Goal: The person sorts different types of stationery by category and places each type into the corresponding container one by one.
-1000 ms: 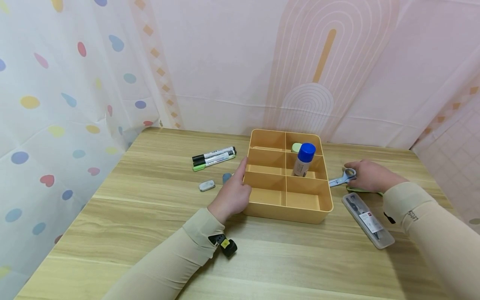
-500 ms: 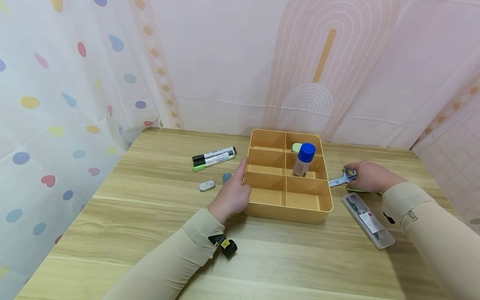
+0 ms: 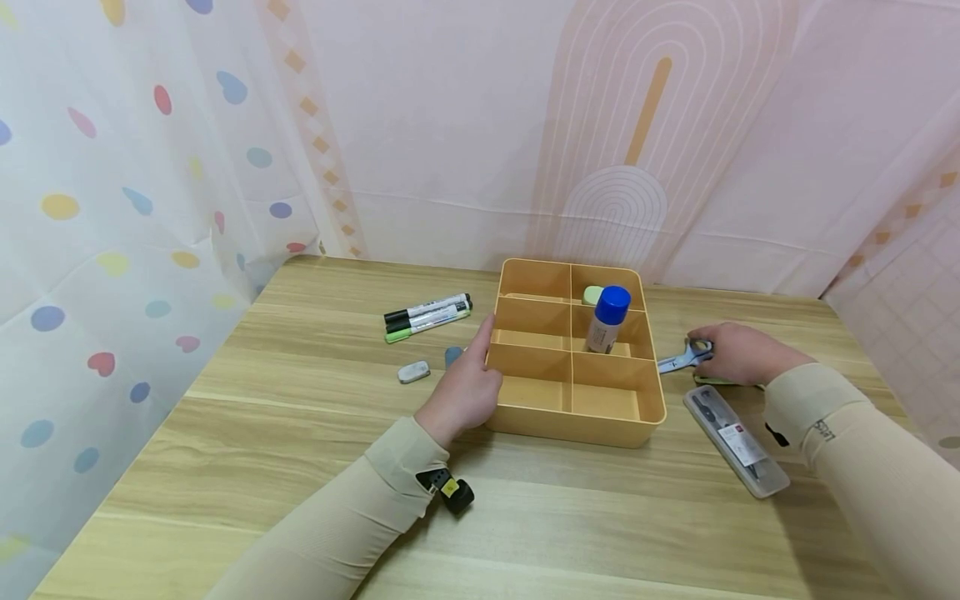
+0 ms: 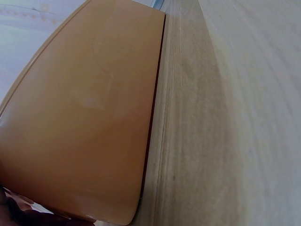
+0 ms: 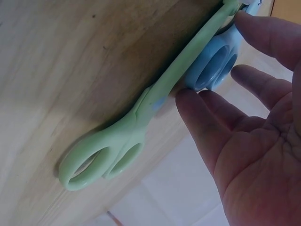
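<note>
My left hand (image 3: 459,393) lies along the left wall of an orange organizer box (image 3: 573,427), fingers extended against it. In the left wrist view, the box's smooth outer wall (image 4: 89,108) fills the left half. At the box's right side, my right hand (image 3: 742,354) is at blue scissors (image 3: 684,357). The right wrist view shows its fingers spread, fingertips right at the blue handles (image 5: 211,66). Light green scissors (image 5: 127,132) lie alongside, mostly hidden by the hand from the head view. A blue-capped glue stick (image 3: 607,321) stands in the middle right compartment.
Several markers (image 3: 429,318) and a whitish eraser (image 3: 414,372) lie left of the box. A blue-grey item (image 3: 453,356) is partly covered by the left hand. A light green lid (image 3: 592,295) shows in the back right compartment. A clear case (image 3: 737,442) lies below the right hand.
</note>
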